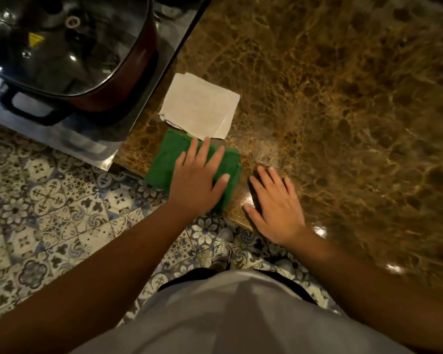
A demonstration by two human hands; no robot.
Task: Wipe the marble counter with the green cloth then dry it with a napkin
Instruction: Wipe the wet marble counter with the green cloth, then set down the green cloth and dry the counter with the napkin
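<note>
Green is the colour to watch here: the green cloth [169,159] lies folded flat at the near corner of the marble counter [343,98], close to the edge where you stand.

From the head camera, your left hand [198,180] rests right on top of the cloth. Its fingers are straight and spread out, pressing down, not curled around it. Your right hand [276,208] lies flat on the bare stone just to the right of the cloth, fingers also straight, holding nothing. The two hands sit side by side with a small gap between them.

The cloth's long side runs from the stove side toward your right hand. Almost all of the counter stretches away to the right of the cloth and beyond it. So the wipe will likely have to push the cloth rightward and away from you, and your left hand is the one already on it.

The white napkin [200,108] waits just beyond the cloth, touching its far edge. Left of the cloth and farther back, a covered pot [69,54] sits on the stove.
</note>
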